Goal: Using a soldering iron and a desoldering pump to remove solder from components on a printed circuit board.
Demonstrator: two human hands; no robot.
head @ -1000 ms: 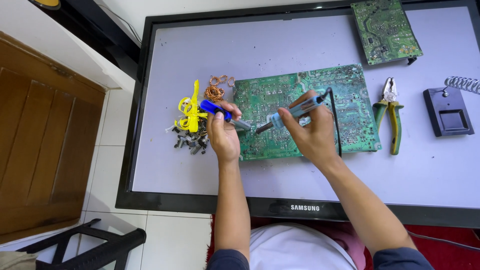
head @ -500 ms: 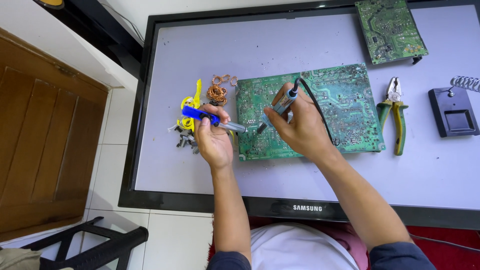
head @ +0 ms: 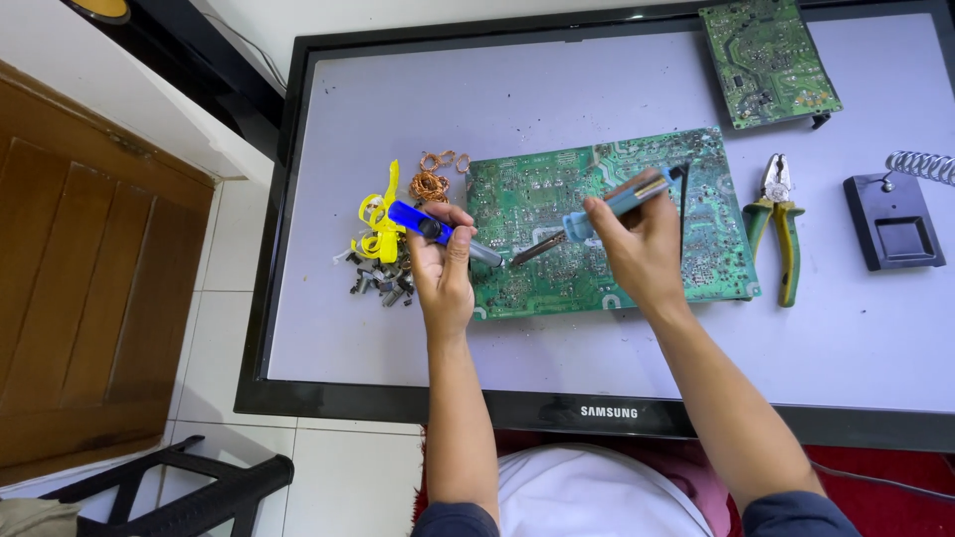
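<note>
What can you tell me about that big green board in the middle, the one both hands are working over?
The board is a large green circuit board, roughly rectangular, lying flat on a pale panel with its solder side up, covered in fine traces and silvery dots. The left hand rests at its left edge holding a blue tool; the right hand holds a soldering iron whose tip points down at the board's left half. A black cord crosses it. Copper coils lie by its upper left corner.

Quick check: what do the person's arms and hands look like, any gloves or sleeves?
Both hands are bare: no gloves, rings or watch on the left hand or right hand. Forearms are uncovered; dark blue sleeves sit pushed up at the elbows.
</note>
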